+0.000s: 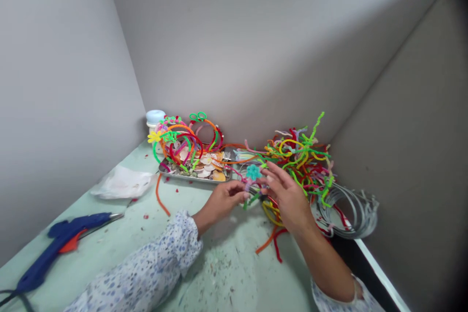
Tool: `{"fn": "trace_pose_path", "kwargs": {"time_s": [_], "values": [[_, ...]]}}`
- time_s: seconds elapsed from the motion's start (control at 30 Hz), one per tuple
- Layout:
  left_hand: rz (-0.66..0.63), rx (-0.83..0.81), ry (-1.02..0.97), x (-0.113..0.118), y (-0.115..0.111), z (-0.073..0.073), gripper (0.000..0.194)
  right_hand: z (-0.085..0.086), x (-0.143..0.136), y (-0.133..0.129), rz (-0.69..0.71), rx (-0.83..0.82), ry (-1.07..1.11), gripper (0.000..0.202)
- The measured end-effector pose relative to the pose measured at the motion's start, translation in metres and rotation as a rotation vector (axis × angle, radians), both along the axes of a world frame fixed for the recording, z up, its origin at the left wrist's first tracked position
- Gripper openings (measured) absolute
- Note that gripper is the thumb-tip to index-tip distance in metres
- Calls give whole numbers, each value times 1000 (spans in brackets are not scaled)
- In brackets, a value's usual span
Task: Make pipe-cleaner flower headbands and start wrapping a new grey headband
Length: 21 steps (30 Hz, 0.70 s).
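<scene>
Between my two hands is a small pipe cleaner flower (253,172) with teal petals, with lilac and green pipe cleaner bits just below it. My left hand (223,200) pinches the lower part of this piece between thumb and fingertips. From the right, my right hand (290,197) reaches in with bent fingers closed at the flower's side; the exact contact is partly hidden. Behind my left hand, a metal tray (197,178) holds shells and small stones. Several colourful pipe cleaner headbands (183,139) stand on and behind it.
A large tangle of pipe cleaners (305,151) lies at the back right, beside a stack of grey hoops (360,212). At left are a blue glue gun (54,248) and a white plastic bag (122,183). A light-blue-lidded jar (155,117) stands in the corner. Grey walls (234,48) enclose the table.
</scene>
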<state>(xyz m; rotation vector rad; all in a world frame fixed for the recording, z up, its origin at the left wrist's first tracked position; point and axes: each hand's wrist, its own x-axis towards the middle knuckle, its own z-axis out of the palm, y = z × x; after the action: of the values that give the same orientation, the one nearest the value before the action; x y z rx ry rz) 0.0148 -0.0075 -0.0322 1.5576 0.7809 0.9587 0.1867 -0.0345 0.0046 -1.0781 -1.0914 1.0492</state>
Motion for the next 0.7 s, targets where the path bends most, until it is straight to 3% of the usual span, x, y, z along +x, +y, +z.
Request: {"fn": "trace_pose_path", "kwargs": {"time_s": [0.13, 0.27, 0.47, 0.7], "values": [[131, 51, -36, -6, 1, -4, 22, -3, 12, 8, -154, -3, -258, 57], [203, 102, 7, -12, 0, -11, 20, -16, 22, 19, -245, -41, -565, 49], [241, 220, 125, -15, -8, -14, 22, -24, 26, 26, -190, -32, -640, 36], [287, 275, 153, -17, -12, -14, 21, -31, 24, 44, -192, -12, -798, 38]]}}
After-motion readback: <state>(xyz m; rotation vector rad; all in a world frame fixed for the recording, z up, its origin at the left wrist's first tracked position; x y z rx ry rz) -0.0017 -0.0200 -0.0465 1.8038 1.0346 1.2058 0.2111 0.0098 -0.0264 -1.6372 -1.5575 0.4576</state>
